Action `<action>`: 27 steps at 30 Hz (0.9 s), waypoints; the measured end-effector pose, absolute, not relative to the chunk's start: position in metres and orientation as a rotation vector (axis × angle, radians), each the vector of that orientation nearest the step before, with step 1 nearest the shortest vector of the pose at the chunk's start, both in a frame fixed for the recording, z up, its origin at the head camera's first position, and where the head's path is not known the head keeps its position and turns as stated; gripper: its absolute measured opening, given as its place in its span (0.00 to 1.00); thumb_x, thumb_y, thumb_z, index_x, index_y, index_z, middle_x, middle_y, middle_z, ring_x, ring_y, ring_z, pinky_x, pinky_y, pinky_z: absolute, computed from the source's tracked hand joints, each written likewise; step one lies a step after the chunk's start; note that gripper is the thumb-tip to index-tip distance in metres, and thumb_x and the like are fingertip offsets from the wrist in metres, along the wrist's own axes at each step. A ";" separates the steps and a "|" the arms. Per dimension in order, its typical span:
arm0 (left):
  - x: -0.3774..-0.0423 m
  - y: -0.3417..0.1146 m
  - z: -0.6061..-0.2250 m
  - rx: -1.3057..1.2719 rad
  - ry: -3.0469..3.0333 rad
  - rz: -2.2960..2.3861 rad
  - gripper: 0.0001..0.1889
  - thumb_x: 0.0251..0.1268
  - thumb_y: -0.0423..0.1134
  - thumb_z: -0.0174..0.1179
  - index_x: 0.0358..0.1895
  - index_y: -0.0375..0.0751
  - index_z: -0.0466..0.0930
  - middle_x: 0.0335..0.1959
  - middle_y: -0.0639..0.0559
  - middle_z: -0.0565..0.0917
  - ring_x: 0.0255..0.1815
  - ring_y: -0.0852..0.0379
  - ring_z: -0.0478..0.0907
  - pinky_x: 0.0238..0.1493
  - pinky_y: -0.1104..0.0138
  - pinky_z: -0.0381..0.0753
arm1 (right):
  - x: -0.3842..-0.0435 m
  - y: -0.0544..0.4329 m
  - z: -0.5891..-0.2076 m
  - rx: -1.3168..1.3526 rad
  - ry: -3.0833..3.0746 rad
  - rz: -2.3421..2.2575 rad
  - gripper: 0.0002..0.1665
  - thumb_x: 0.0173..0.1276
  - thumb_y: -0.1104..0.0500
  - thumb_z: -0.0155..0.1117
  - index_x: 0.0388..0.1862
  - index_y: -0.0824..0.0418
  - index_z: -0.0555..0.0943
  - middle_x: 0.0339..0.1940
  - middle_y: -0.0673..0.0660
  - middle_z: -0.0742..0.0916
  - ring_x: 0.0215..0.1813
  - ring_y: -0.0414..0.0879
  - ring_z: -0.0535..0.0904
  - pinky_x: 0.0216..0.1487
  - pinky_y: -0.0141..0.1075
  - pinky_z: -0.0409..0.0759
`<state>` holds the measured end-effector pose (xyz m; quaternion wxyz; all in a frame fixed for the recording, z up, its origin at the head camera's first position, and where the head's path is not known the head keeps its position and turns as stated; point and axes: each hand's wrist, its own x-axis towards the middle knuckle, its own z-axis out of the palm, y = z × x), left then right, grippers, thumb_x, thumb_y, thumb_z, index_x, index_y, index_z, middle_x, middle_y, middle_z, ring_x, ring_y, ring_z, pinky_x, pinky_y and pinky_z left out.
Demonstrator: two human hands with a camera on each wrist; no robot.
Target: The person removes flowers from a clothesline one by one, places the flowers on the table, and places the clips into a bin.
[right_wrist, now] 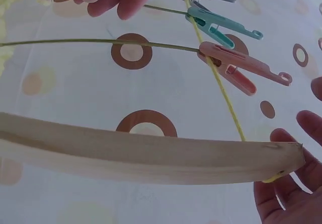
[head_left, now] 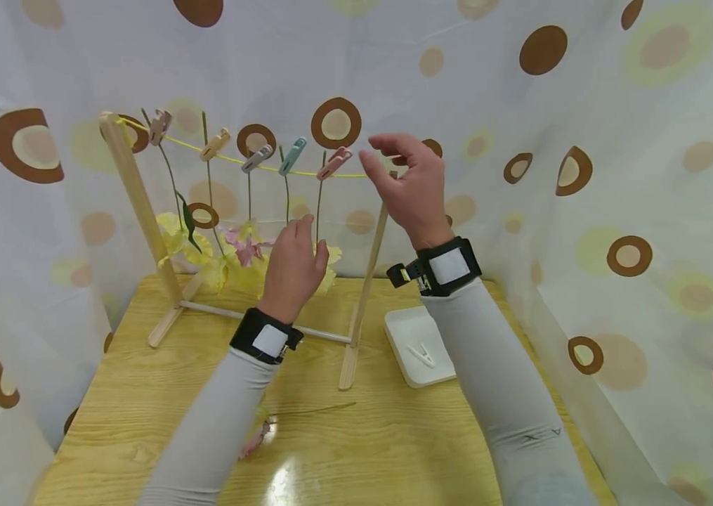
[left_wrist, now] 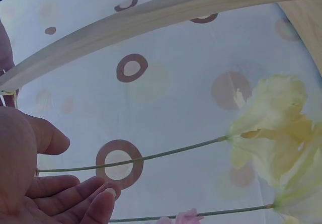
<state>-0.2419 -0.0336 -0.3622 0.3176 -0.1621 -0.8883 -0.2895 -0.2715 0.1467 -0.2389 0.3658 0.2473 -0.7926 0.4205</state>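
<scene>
A yellow string (head_left: 352,175) runs between two wooden posts, with several clothespins on it, each gripping a flower stem. The rightmost is a pink clothespin (head_left: 334,164); beside it sits a teal clothespin (head_left: 293,156). Yellow flowers (left_wrist: 274,116) hang head down from the stems. My left hand (head_left: 293,267) is by the stem under the pink clothespin, its thumb and fingers apart around the stem in the left wrist view. Fingers spread, my right hand (head_left: 413,186) is raised near the top of the right post (right_wrist: 151,156), right of the pink clothespin, holding nothing.
On the table, a white tray (head_left: 399,334) with a white clothespin (head_left: 421,355) lies right of the stand. A pink flower (head_left: 256,440) with a long stem (head_left: 318,409) lies in front, partly behind my left sleeve. Behind everything hangs a dotted curtain (head_left: 482,84).
</scene>
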 end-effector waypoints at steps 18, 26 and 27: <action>-0.281 -0.022 -0.339 -0.362 -2.406 -0.847 0.19 0.75 0.36 0.56 0.60 0.26 0.74 0.48 0.34 0.85 0.47 0.39 0.85 0.51 0.52 0.84 | -0.290 0.128 -0.207 0.680 -2.596 0.803 0.15 0.69 0.47 0.67 0.51 0.49 0.87 0.49 0.46 0.87 0.54 0.41 0.80 0.55 0.37 0.77; -0.284 -0.024 -0.343 -0.347 -2.392 -0.849 0.12 0.77 0.35 0.53 0.54 0.31 0.77 0.40 0.36 0.87 0.37 0.40 0.86 0.40 0.53 0.85 | -0.292 0.130 -0.207 0.703 -2.585 0.929 0.09 0.70 0.51 0.68 0.46 0.50 0.88 0.40 0.45 0.88 0.46 0.33 0.82 0.51 0.34 0.76; -0.285 -0.025 -0.343 -0.348 -2.389 -0.851 0.11 0.78 0.35 0.53 0.54 0.32 0.77 0.40 0.36 0.87 0.37 0.40 0.86 0.40 0.52 0.84 | -0.292 0.130 -0.207 0.705 -2.577 0.941 0.09 0.70 0.52 0.69 0.46 0.50 0.88 0.40 0.45 0.88 0.45 0.33 0.82 0.51 0.34 0.76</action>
